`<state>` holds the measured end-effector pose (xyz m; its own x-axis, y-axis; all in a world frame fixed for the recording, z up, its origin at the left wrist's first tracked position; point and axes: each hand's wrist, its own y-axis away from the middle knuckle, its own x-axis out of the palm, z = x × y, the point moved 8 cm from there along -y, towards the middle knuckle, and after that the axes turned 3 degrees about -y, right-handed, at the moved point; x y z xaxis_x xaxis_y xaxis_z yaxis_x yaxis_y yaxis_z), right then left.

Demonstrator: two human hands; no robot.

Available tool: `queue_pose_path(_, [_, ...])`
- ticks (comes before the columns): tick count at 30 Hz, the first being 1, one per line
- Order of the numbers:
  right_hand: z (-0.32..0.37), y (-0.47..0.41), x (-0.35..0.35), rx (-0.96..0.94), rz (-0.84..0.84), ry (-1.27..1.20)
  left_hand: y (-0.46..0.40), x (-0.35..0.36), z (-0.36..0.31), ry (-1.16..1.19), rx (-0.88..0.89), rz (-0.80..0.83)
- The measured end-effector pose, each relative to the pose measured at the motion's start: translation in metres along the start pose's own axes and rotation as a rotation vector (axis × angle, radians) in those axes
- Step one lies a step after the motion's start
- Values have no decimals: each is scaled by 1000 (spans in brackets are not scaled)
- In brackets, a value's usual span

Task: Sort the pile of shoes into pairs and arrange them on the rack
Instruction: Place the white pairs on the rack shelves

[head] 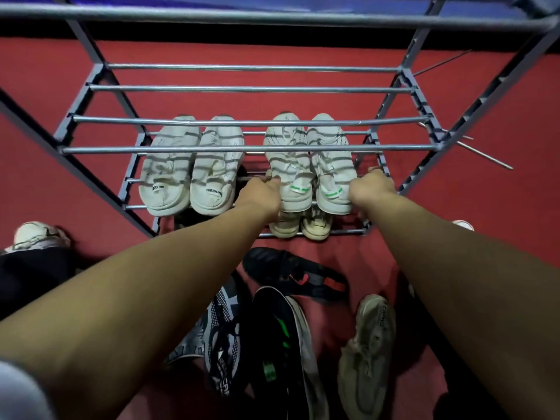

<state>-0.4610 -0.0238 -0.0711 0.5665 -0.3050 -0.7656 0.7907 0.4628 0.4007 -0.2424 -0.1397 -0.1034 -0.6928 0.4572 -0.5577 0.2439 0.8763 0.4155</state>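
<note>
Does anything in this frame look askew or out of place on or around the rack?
The two white pairs sit straight on the rack, the hands at the green-tabbed pair. Odd bits: a loose metal rod lies slanted on the floor by the rack's right side, and unsorted shoes, including a black one with green marks, lie jumbled below.

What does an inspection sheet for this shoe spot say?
Surface: red floor, bare beside the rack.
Job's things: grey metal rack; on one shelf, white sneakers with black tabs beside white sneakers with green tabs; beige pair on the shelf below.
Clutter: unsorted on the floor: black shoe with red, patterned black-and-white shoe, black shoe with green marks, beige sneaker.
Grippers: left hand and right hand at either side of the green-tabbed pair.
Cables: nothing seen.
Surroundings: loose metal rods behind the rack.
</note>
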Motion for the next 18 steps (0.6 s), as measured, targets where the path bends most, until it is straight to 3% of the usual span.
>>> queue_pose_path(3, [-9, 30, -1, -1, -35, 2, 26, -17, 10, -31, 66, -108])
queue_pose_path(6, [-18, 72, 11, -37, -21, 20, 56, -23, 32, -15, 43, -90])
queue_pose_path(13, [-77, 171, 109, 24, 404, 3, 135, -40, 117, -10, 48, -174])
queue_pose_path(18, [-124, 208, 146, 92, 514, 26, 161, -32, 201, -172, -30, -24])
